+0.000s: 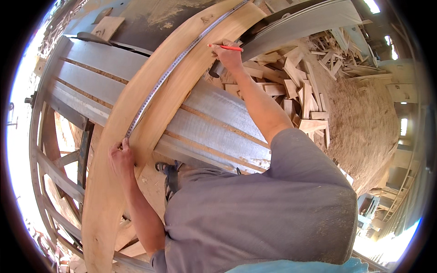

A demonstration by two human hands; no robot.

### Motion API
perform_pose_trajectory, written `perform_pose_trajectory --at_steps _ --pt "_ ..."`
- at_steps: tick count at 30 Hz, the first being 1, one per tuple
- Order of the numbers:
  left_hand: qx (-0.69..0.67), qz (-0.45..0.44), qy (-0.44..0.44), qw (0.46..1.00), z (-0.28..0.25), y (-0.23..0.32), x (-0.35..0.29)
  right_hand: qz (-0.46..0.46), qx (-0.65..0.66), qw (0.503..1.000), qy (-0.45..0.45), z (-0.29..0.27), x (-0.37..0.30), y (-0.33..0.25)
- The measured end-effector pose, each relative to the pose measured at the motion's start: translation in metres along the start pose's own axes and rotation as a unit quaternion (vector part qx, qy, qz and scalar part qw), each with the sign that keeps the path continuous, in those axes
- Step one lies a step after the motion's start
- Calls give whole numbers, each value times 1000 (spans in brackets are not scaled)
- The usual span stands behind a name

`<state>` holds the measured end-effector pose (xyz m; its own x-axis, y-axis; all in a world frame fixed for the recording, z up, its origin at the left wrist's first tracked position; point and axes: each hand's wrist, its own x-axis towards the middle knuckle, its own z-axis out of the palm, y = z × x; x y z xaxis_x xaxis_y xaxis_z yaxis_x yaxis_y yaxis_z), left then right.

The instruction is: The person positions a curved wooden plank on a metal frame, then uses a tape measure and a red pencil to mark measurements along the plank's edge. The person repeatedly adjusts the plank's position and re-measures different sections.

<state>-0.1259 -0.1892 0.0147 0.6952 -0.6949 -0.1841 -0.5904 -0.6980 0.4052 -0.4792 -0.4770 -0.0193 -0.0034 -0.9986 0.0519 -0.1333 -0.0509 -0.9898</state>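
Observation:
A long pale wooden board point(102, 214) lies across a grey metal machine table point(214, 107). A white tape measure blade point(160, 81) runs along the board's length, its far end leaving the top of the view. My left hand point(122, 159) is closed at the blade's near end, pinching it against the wood with thumb and finger. Farther up, at the board's right edge, my right hand point(230, 59) grips a red pencil point(234, 48). The pencil's tip points left, over the wood beside the tape.
Offcuts of wood point(302, 91) lie heaped right of the machine, beside sawdust point(364, 123) on the floor. A long grey metal beam point(305, 22) stands beyond my right hand. A metal frame point(59, 168) extends at the left. A small wood piece point(108, 28) rests near the far left.

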Motion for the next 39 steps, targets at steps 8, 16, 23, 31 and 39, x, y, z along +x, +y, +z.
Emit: perform_pose_trajectory --at_steps 8,16,23,31,39 --pt "22 -30 -47 998 -4 -1 13 25 34 999 3 16 18 5" --pt "13 -36 -40 998 -1 1 15 20 -47 999 15 20 33 19" --pt "0 -54 -53 997 11 -21 25 26 -5 1000 10 28 33 6" --pt "-53 -57 -83 993 -8 -8 19 22 -235 972 12 -15 5 -6" --pt "-203 -13 -203 958 -17 -29 14 61 -42 993 94 -35 -46 -8"
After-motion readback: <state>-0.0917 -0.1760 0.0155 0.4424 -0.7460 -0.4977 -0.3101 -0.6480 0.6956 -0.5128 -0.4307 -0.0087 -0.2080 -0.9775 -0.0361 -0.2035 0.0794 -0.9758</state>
